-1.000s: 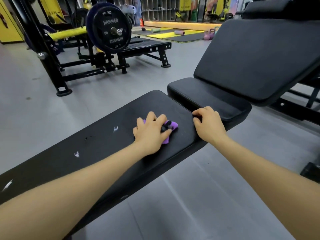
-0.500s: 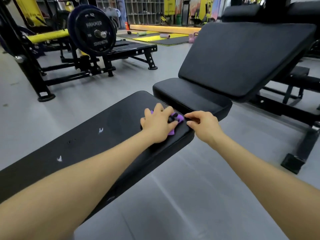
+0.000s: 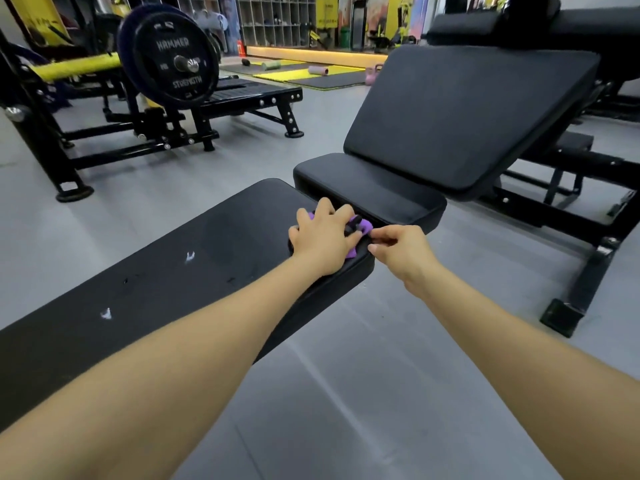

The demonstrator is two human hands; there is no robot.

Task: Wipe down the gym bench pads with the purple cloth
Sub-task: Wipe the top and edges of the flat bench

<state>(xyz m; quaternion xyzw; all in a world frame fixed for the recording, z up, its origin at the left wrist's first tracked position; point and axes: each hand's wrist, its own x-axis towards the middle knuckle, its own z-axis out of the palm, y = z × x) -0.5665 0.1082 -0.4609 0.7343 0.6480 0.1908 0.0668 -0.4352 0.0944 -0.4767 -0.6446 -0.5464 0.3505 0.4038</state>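
— That purple cloth (image 3: pixel 360 226), how would you say it handles?

— Soft and light, by the look of it. It is bunched up small, with no stiffness at all, so it will fold any way the palm pushes it. Best taken as a wad under a flat hand, fingers spread over the top (pinching one corner would only let it trail).

— And where is it?

— At the far right corner of the flat bench pad (image 3: pixel 194 271), pressed under the left hand (image 3: pixel 323 237). That grip is clamped down on the cloth, fingers curled over it; only bright purple scraps show between and below the fingers.

— The right hand (image 3: pixel 401 249)?

— Just beside it at the pad's edge, fingertips drawn together close to the cloth. Whether they actually pinch the fabric, I cannot tell.

— The pad itself?

— Black, smooth, slightly shiny, with a few small white nicks in the cover. The cloth should slide easily over that, I'd judge.

— Beyond it?

— The small seat pad (image 3: pixel 374 192) sits just past the corner, then the tilted backrest pad (image 3: pixel 460 116).
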